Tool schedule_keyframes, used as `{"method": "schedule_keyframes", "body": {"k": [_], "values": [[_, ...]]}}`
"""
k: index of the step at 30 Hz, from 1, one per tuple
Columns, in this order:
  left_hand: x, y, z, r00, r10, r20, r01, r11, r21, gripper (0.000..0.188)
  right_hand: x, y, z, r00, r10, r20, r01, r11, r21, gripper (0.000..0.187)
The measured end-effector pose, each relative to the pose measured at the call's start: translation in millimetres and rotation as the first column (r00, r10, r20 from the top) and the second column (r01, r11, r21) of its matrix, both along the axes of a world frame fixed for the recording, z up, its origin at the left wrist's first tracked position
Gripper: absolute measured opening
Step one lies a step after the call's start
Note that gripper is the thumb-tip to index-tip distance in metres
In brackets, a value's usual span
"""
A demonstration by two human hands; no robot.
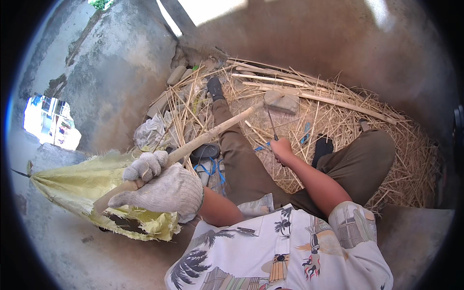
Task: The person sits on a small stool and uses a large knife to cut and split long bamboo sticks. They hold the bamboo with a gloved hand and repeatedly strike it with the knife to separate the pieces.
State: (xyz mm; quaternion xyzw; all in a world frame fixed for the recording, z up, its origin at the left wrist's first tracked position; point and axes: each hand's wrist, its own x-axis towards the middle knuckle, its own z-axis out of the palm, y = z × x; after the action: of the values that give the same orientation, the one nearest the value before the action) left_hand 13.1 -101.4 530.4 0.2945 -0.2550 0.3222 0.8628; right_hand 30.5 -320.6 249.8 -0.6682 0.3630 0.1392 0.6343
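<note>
My left hand (166,188), in a pale knitted glove, is closed around a long pale wooden or bamboo pole (217,129). The pole slants from the lower left up to the middle, its far end near a flat-topped wooden block (282,102). My right hand (282,150) is bare and wrapped round the handle of a tool with a thin dark blade, which looks like a knife (272,124). Its blade points up toward the pole's far end; whether they touch I cannot tell. Most of the handle is hidden by my fingers.
Long split strips (333,100) lie along the back wall over a heap of straw-like shavings (401,154). A torn yellow woven sack (82,176) hangs at the left. My legs spread around the work area; a dark shoe (205,152) and blue strips (212,169) lie near my left leg.
</note>
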Motion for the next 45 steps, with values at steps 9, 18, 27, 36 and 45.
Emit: {"method": "schedule_keyframes", "body": {"k": [9, 18, 27, 36, 45], "values": [[-5.7, -18.6, 10.8, 0.954, 0.242, -0.175, -0.248, 0.969, -0.014, 0.068, -1.0, 7.0, -11.1, 0.956, 0.158, 0.247, -0.104, 0.970, -0.217, 0.032], [-6.1, -7.8, 3.1, 1.000, 0.020, 0.008, -0.021, 0.999, 0.047, 0.070, -13.9, 20.7, 45.2, 0.800, 0.423, 0.426, -0.241, 0.876, -0.418, 0.035], [-16.8, -21.6, 1.4, 0.975, -0.182, 0.129, 0.162, 0.975, 0.150, 0.067, 7.6, -6.4, 48.0, 0.822, 0.001, 0.570, 0.162, 0.958, -0.236, 0.035], [-19.5, -40.6, 4.7, 0.931, -0.324, 0.168, 0.296, 0.940, 0.167, 0.075, -13.1, -14.3, 27.1, 0.988, 0.044, 0.146, 0.006, 0.945, -0.328, 0.027], [-18.5, -33.1, 5.6, 0.936, -0.310, 0.165, 0.297, 0.950, 0.099, 0.079, -11.8, -26.8, 99.1, 0.562, -0.182, 0.807, 0.295, 0.955, 0.009, 0.037]]}}
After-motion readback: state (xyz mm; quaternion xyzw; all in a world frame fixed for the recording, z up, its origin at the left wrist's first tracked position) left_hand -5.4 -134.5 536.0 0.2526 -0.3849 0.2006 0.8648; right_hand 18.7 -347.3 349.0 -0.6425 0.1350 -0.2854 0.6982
